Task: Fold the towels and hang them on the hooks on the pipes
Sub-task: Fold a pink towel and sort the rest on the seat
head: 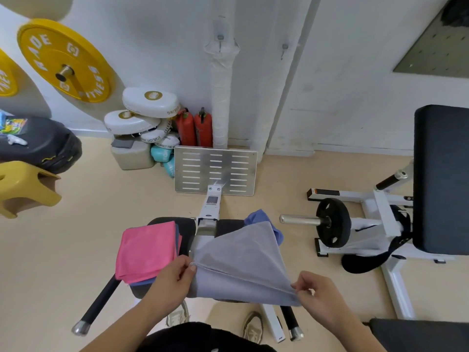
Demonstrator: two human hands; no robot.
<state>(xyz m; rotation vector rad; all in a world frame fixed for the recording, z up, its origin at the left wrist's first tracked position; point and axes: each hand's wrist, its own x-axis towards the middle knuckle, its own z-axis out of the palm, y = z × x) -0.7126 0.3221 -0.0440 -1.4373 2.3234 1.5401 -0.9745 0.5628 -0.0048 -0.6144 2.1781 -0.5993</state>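
Grey towel [241,260] draped over the bench [185,224], its near edge pulled taut between my hands: left hand [170,280] pinches one corner, right hand [319,293] pinches the other. Folded pink towel [146,250] lies just left on the bench, with bare floor [88,237] beyond it.

A white wall [355,80] closes the far side above a pale beige floor [88,212]. At far left a yellow weight plate [50,52] sits on a metal peg. Below it, white pads [149,102] are stacked beside two red fire extinguishers [195,130]. A slotted metal plate [215,171] stands near the wall's foot. On the right are a black padded bench [441,179] and a black weight disc [332,222].
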